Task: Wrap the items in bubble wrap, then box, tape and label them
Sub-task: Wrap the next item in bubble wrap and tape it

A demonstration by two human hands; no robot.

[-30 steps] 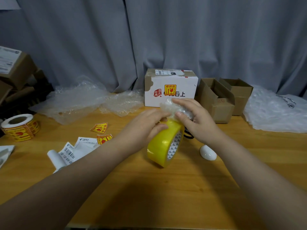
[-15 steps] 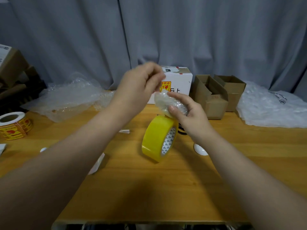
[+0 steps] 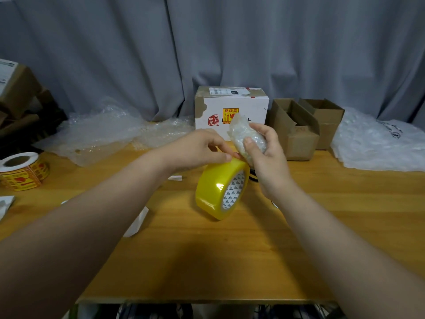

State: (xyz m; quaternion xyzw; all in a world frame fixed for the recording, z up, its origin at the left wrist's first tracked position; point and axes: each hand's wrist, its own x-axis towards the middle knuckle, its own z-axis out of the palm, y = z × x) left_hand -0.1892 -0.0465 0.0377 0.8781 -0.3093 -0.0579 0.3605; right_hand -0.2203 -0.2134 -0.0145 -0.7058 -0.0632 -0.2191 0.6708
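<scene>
Wooden table, centre: bubble-wrapped item gripped in right hand; left hand pinching yellow tape roll top. Wrapping seemingly done; boxing, labelling pending.

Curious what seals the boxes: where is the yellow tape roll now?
Head view, centre: the yellow tape roll stands on edge on the table, in front of the white box, the fingers of the left hand pinching at its top.

The left arm and the right arm are bare all the way to the edge of the picture. The left hand and right hand are bare too. The fingers have short, plain nails.
</scene>
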